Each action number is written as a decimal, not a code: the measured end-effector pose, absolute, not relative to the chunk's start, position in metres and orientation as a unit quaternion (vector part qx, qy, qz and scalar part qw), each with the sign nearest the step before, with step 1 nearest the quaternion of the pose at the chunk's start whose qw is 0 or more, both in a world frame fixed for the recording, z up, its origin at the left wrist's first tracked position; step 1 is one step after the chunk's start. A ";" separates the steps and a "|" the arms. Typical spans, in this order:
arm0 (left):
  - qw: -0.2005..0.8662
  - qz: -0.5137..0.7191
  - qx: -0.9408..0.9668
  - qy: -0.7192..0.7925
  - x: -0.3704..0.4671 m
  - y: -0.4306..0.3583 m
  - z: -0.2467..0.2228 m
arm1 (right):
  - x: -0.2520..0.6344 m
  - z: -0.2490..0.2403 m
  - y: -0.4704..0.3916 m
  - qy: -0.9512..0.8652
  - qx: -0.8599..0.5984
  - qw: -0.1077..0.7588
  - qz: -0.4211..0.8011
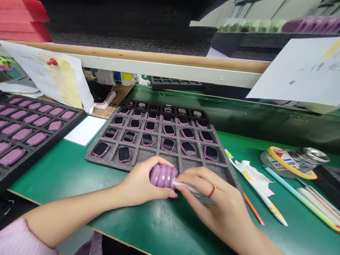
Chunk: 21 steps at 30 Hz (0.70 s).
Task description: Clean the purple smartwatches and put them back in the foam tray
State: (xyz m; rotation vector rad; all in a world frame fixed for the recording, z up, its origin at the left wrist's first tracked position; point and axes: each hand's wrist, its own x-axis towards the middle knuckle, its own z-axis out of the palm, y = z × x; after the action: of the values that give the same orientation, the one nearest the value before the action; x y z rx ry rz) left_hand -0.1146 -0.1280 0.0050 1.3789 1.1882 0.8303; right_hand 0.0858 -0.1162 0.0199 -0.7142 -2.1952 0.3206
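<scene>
My left hand (136, 182) is wrapped round a row of several purple watch cases (162, 176), pressed side by side between thumb and fingers. At the right end of that row, my right hand (217, 196) pinches a folded white wipe (190, 186) that touches the last case. Behind both hands lies a grey foam tray (145, 156) with square compartments, most of them holding purple-framed watches with dark screens. In its front row, some compartments hold no watch. My hands partly cover the tray's front edge.
On the left, a black tray (77, 118) holds rows of purple cases beside a white paper pad (86, 130). To the right lie a toothbrush (261, 193), a crumpled tissue (255, 173), an orange stick (253, 209) and a glass bottle (289, 163). A low shelf (164, 69) crosses above.
</scene>
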 end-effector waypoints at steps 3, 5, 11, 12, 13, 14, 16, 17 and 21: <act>0.546 0.350 0.570 0.504 -0.114 -0.127 0.005 | 0.087 0.014 -0.113 -0.859 -0.288 0.407 0.117; 0.547 0.349 0.566 0.509 -0.113 -0.127 0.005 | 0.087 0.012 -0.115 -0.860 -0.289 0.404 0.120; 0.524 0.332 0.590 0.517 -0.111 -0.131 0.006 | 0.087 0.010 -0.119 -0.867 -0.286 0.401 0.082; 0.520 0.329 0.595 0.517 -0.111 -0.131 0.006 | 0.088 0.010 -0.118 -0.865 -0.288 0.406 0.071; 0.519 0.329 0.596 0.518 -0.111 -0.131 0.006 | 0.088 0.010 -0.117 -0.865 -0.288 0.406 0.069; 0.520 0.329 0.593 0.519 -0.111 -0.131 0.005 | 0.089 0.009 -0.117 -0.867 -0.285 0.402 0.073; 0.523 0.330 0.588 0.520 -0.111 -0.131 0.005 | 0.089 0.009 -0.118 -0.875 -0.275 0.388 0.088; 0.523 0.330 0.591 0.518 -0.111 -0.131 0.005 | 0.089 0.009 -0.119 -0.877 -0.273 0.385 0.091; 0.515 0.324 0.608 0.509 -0.111 -0.131 0.005 | 0.090 0.007 -0.123 -0.863 -0.288 0.409 0.075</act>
State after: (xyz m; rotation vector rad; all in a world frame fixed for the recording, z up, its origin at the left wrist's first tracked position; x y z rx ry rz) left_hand -0.1112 -0.1306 0.0051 1.4617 1.2237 0.7792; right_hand 0.0897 -0.1227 0.0071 -0.7259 -2.1738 0.1898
